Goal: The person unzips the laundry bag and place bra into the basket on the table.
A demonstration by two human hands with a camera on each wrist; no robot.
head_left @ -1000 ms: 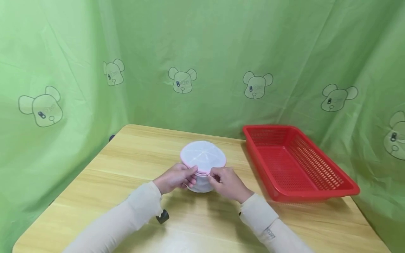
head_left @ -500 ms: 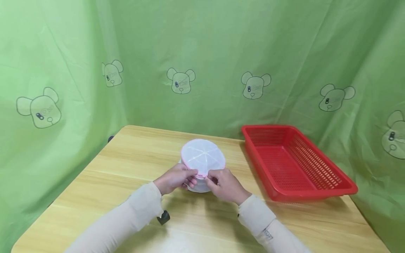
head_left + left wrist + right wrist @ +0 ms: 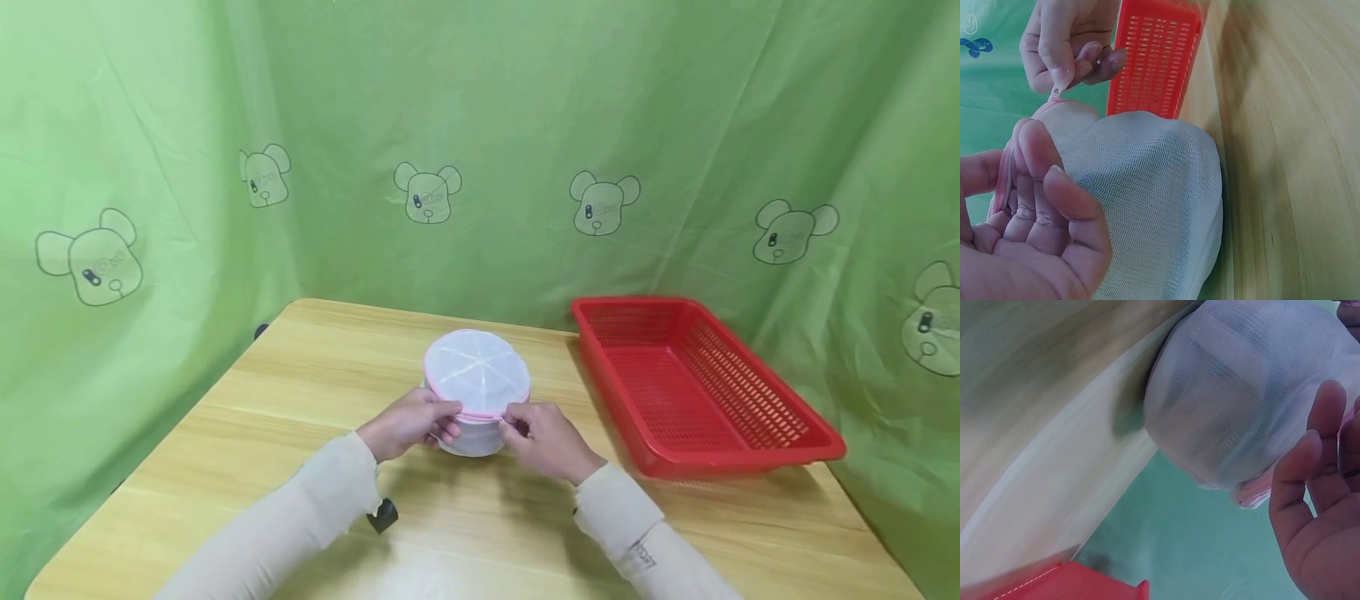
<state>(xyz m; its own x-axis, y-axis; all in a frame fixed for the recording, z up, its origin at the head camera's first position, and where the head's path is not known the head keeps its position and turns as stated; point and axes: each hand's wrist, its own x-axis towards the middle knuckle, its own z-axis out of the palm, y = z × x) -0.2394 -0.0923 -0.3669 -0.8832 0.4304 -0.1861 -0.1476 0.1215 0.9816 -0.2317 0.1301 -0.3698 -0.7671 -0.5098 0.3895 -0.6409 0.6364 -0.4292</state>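
A round white mesh laundry bag [image 3: 480, 371] with a pink zipper round its top stands on the table in the head view. My left hand [image 3: 415, 422] grips its near left rim, thumb on top and fingers below. At the near right rim my right hand [image 3: 547, 439] pinches the small white zipper pull [image 3: 1055, 93], which shows between thumb and finger in the left wrist view. A stretch of pink zipper [image 3: 1004, 172] passes between the left thumb and fingers. The mesh side [image 3: 1235, 394] bulges in the right wrist view; what is inside is hidden.
A red plastic basket [image 3: 645, 392] with slotted walls stands at the table's right side. The wooden table [image 3: 300, 367] backs onto a green curtain [image 3: 510, 100] with mouse-head prints. A small black object [image 3: 383, 515] shows beside the left sleeve.
My right hand, after a slight shift left, has moved right along the rim with the zipper pull, farther from the left hand. The bag's top has tilted a little toward me.
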